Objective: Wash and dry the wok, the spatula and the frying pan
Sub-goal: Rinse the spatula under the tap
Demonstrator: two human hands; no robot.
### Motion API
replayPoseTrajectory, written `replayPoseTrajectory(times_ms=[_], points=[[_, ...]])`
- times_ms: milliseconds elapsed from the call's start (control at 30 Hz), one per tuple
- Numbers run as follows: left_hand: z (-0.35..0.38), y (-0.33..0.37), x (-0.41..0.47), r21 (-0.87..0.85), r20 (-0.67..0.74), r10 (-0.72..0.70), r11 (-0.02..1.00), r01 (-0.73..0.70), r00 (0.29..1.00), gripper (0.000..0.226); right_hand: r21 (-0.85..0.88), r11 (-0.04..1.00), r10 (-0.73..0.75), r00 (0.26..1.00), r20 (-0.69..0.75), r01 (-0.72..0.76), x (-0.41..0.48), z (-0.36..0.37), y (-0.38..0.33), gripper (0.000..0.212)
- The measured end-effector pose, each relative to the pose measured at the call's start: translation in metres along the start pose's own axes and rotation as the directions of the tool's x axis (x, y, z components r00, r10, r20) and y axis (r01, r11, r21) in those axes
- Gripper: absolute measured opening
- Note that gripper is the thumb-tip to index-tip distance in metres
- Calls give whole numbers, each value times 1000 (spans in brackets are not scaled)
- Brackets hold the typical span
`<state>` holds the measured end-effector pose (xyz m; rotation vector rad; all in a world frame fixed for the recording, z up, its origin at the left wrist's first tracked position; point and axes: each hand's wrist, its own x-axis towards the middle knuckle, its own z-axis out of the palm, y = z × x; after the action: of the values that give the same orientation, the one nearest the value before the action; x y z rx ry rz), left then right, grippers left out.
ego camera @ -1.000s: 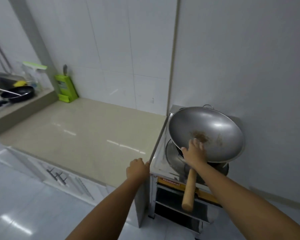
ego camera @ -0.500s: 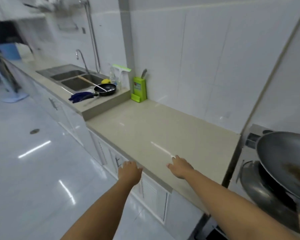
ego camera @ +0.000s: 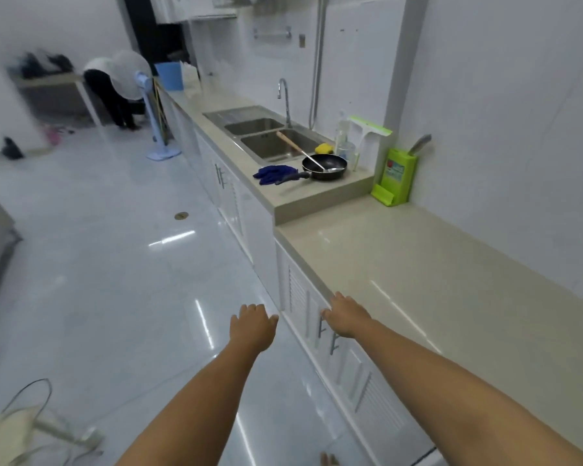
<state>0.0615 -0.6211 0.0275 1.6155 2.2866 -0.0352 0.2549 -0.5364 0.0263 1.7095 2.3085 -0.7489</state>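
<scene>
A black frying pan (ego camera: 323, 167) sits on the raised counter beside the double sink (ego camera: 266, 142). A spatula (ego camera: 300, 151) with a wooden handle lies across the pan, its handle reaching over the near basin. A blue cloth (ego camera: 275, 173) lies by the pan's handle. The wok is out of view. My left hand (ego camera: 251, 326) hangs over the floor with relaxed fingers, holding nothing. My right hand (ego camera: 345, 314) is at the front edge of the lower counter (ego camera: 418, 264), fingers loose and empty.
A tap (ego camera: 285, 95), a yellow sponge (ego camera: 323, 148), a soap bottle (ego camera: 342, 136), a green squeegee (ego camera: 371, 127) and a green knife holder (ego camera: 396, 176) stand along the wall. White cabinets run under the counter. A standing fan (ego camera: 142, 95) and a person bending over are far back on the glossy floor.
My view has swung left from the stove and wok toward the sink. My right hand let go of the wok and both hands now hang empty by the counter edge.
</scene>
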Motion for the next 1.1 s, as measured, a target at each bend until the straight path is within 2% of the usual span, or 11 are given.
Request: replayPoseTrajectory(times_ms=[533,733,867,1033,1100], points=[[-89,-26,238,-102,-27,-106,989,103,994,54,-102,980,-176,984,-13,174,263,-108,-90,56],[-118,-52,307,-132,-55,-145,982,137,988,55,-31,971,-238,971,3,238,337,-130,-127,54],[-148,-74,367,-166,-97,-148,977,131,984,56,38,956,-290,956,-50,292,387,-153,-163,53],[-198,-101,462,-125,-159,-81,990,61,984,55,182,946,-240,958,-161,267,456,-194,-208,52],[-223,-107,502,-107,-160,-23,994,6,987,56,293,928,-168,962,-217,228,479,-215,-219,51]])
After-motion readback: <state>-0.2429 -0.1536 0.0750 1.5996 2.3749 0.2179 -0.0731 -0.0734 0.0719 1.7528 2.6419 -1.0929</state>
